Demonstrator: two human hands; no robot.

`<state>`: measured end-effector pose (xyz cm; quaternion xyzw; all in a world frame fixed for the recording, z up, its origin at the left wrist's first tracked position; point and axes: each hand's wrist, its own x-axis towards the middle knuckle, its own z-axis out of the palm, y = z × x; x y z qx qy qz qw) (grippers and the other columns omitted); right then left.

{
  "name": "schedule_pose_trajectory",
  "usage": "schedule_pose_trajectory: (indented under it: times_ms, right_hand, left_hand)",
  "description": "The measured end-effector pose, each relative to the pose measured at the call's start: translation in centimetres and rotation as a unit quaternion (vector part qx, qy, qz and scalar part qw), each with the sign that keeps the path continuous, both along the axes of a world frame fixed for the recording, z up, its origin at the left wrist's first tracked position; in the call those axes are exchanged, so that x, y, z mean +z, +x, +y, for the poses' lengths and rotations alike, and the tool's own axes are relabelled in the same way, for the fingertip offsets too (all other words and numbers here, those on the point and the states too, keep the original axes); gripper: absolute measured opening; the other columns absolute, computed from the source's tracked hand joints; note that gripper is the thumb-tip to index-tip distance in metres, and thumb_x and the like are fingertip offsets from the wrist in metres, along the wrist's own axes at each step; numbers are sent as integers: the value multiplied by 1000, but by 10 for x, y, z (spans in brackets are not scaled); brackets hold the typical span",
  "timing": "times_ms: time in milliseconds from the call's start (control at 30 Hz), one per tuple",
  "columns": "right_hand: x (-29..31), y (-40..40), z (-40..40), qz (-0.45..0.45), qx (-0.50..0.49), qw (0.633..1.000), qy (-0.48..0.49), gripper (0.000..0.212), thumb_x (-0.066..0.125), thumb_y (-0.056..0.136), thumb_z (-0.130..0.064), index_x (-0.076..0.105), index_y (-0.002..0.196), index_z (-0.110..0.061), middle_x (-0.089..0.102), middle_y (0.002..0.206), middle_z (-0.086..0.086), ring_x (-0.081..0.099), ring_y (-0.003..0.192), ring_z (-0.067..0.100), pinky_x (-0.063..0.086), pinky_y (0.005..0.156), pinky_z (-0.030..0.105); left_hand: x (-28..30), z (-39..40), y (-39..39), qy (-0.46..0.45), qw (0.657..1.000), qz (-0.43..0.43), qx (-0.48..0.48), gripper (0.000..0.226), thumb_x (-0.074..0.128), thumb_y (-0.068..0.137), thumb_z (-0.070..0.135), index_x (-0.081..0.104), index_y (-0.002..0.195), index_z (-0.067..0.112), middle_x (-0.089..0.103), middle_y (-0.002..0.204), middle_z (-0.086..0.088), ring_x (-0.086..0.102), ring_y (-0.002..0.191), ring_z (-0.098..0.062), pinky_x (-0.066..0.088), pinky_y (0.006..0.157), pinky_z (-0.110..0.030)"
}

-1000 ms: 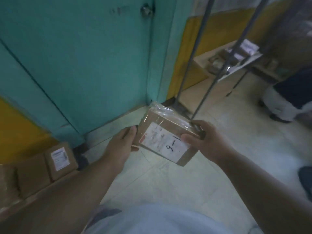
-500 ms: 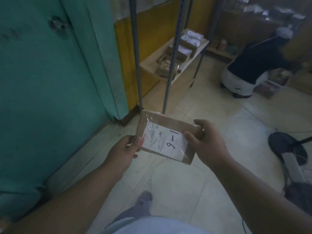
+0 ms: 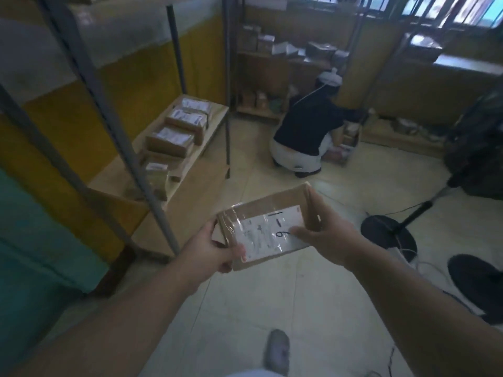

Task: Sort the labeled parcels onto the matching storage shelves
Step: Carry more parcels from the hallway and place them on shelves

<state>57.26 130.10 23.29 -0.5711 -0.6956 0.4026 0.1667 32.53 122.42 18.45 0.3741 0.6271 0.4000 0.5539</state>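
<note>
Parcel: a flat brown cardboard parcel [image 3: 268, 227] wrapped in clear tape, held in the air at the middle of the view, above the pale tiled floor [image 3: 272, 295].
Label: a white printed label [image 3: 268, 232] on the parcel's top face, with a handwritten "9" and a dash in dark ink.
Left hand: the left hand [image 3: 209, 254] grips the parcel's near-left corner at about 8 o'clock of the box, thumb on top, fingers curled beneath.
Right hand: the right hand [image 3: 324, 229] clasps the right end at about 3 o'clock, thumb lying across the label, fingers wrapped round the edge.
Near shelf: a low wooden shelf on grey metal posts [image 3: 212, 118] at 10 o'clock, against the yellow wall, carrying a row of brown labelled boxes [image 3: 174, 137].
Far shelves: wooden shelves with more parcels [image 3: 285, 50] at 12 o'clock, beneath barred windows.
Other person: a crouching person in a dark top and light trousers [image 3: 307, 131] at 1 o'clock, facing the far shelves.
Fan: a black round fan base with a pole [image 3: 389, 235] at 3 o'clock on the floor, well apart from the parcel.
Foot: the wearer's grey shoe [image 3: 276, 352] at 6 o'clock.
</note>
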Motion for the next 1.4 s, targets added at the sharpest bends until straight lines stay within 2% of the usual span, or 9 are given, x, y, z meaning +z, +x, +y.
schedule_pose_trajectory:
  times_ms: [100,200,300,433,567,767,1067,1167,1400]
  right_hand:
    - [9,21,78,-3,11,999,38,90,78,80,-39,20,148,-56,53,134,-17,55,119,11,48,97,35]
    - [27,21,143,-1,-5,995,95,56,80,78,-46,49,125,-45,61,107,-20,61,95,3,51,74,26]
    - [36,3,202,17,1,991,133,45,79,78,-45,54,115,-42,62,96,-19,58,83,-1,41,62,18]
    - [33,-33,289,23,58,986,152,63,78,74,-49,48,130,-44,60,107,-15,60,92,7,52,77,30]
    - [46,-59,378,-19,78,984,160,68,72,76,-53,40,136,-48,59,113,-8,61,97,13,54,81,36]
    - [85,-62,479,1,35,980,195,62,78,80,-43,45,132,-32,59,110,-11,58,90,4,41,67,17]
    - [100,-82,627,133,118,965,193,50,82,77,-39,53,117,-38,65,99,-16,66,86,4,58,73,30]
    - [123,-106,677,157,185,946,216,54,82,77,-39,52,122,-35,64,96,-18,64,82,-2,52,68,20]
    - [224,-193,723,239,333,863,294,73,72,77,-55,39,139,-36,58,120,-12,62,102,12,60,79,42]
  left_hand:
    - [10,58,31,6,999,-15,37,89,85,77,12,34,143,42,78,90,-12,75,88,-35,62,70,-45]
    - [22,109,42,23,995,-37,84,115,87,75,15,10,148,58,78,96,-8,75,91,-31,63,69,-42]
    - [34,159,39,43,990,-28,128,99,85,77,15,25,150,43,78,92,5,75,86,-26,63,71,-45]
    - [45,233,16,69,980,0,186,68,85,77,9,46,126,35,75,98,-1,76,82,-26,60,76,-56]
    - [62,314,-2,63,981,36,182,54,82,81,12,48,123,15,74,101,-8,71,68,-20,55,60,-34]
    - [92,419,-1,91,978,126,139,43,82,82,24,53,113,14,74,91,-5,67,61,-8,56,54,-25]
    - [91,534,-6,129,925,268,238,59,76,68,64,54,118,41,74,101,17,72,86,-4,62,77,-42]
    - [110,562,2,136,901,250,328,47,80,73,53,54,111,46,76,98,13,73,83,-9,61,76,-48]
    - [205,585,-1,167,812,297,473,32,79,83,38,54,102,39,75,92,11,73,73,-8,63,69,-42]
